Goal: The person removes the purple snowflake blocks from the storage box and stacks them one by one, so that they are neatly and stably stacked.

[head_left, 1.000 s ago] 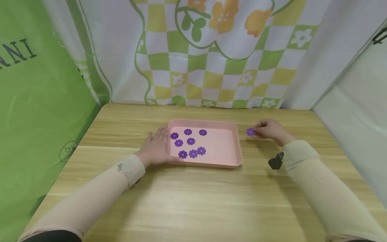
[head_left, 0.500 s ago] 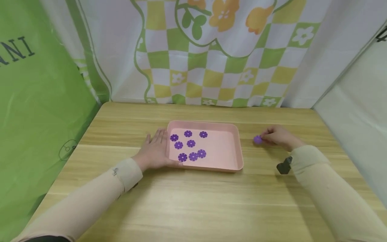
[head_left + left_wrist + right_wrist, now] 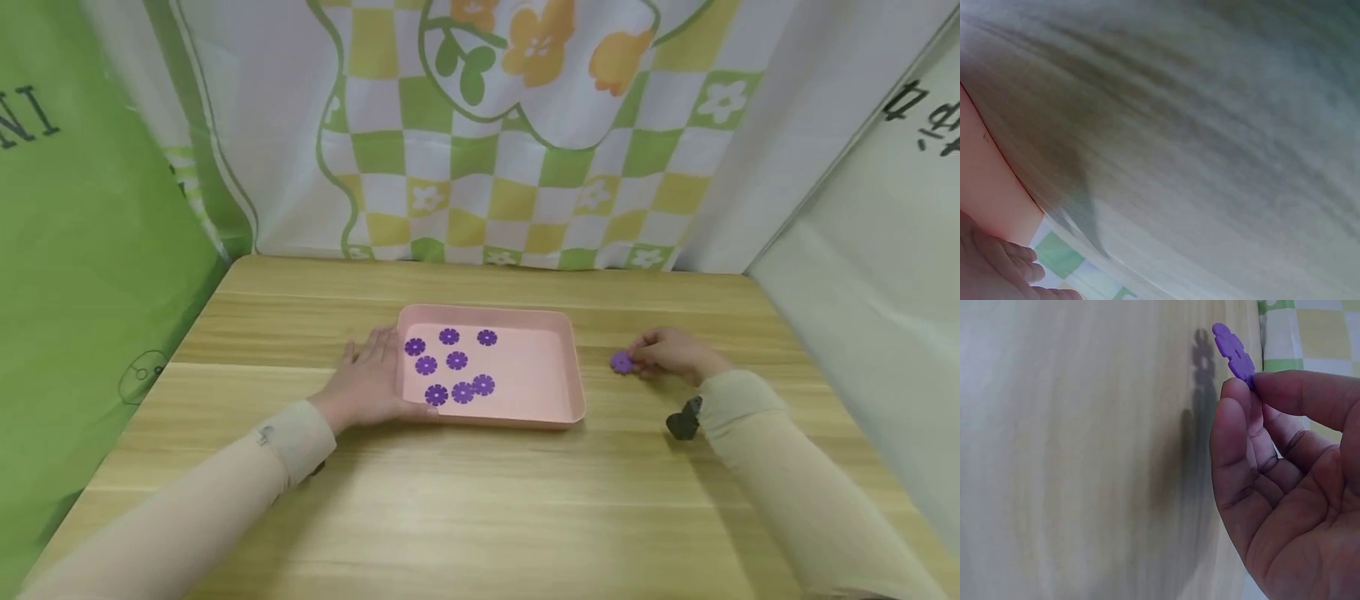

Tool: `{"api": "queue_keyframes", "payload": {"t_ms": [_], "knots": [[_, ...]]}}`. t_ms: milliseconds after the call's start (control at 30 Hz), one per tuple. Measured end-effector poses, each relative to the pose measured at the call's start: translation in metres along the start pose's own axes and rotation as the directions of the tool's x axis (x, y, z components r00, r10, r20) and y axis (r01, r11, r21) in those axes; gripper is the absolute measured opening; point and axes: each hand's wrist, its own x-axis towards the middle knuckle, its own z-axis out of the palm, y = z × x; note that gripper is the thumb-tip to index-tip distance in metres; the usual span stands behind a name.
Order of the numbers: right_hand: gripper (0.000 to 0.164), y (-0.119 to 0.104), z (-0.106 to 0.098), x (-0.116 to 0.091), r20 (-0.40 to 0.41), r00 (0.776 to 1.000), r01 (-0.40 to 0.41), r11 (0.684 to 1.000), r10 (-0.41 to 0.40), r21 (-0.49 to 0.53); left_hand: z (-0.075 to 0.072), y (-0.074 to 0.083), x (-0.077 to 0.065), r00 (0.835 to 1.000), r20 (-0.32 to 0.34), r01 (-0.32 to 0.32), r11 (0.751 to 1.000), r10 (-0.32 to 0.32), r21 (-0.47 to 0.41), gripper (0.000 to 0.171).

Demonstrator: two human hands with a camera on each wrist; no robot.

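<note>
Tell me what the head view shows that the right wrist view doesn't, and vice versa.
Only the head view: the pink rectangular tray, eight flat purple notched discs inside, and the bare left hand against it.
Only the right wrist view: the palm of the bare right hand, and a notched shadow from the pinched purple disc.
Both: that hand and disc, pale wood-grained table, white cloth with green and yellow checks.

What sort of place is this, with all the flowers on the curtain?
Maybe a small curtained-off work corner indoors: a wood-look table stands between a flowery checked curtain and a green sheet, with a pink tray on top.
</note>
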Motion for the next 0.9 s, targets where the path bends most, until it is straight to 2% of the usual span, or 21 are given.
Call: {"api": "queue_keyframes", "payload": {"t_ms": [200,367,600,900], "knots": [[0.019,0.008,0.003,0.005,0.019,1.0,0.0,1.0,0.0,0.012,-0.001,-0.006,-0.002,1.0,0.01,0.017,1.0,-0.017,0.012,0.156],[0.015,0.015,-0.002,0.004,0.033,0.999,-0.025,0.999,0.024,0.02,0.001,-0.003,0.0,1.0,0.014,0.009,1.0,-0.009,-0.003,0.154],[0.018,0.011,-0.006,0.001,0.027,1.0,-0.004,0.999,0.005,-0.049,0.001,-0.001,0.002,1.0,0.013,0.013,1.0,-0.013,-0.002,0.15],[0.023,0.015,-0.012,-0.001,-0.002,1.0,-0.026,0.996,0.026,-0.08,0.001,-0.002,0.003,1.0,0.023,0.007,1.0,-0.007,0.011,0.152]]}}
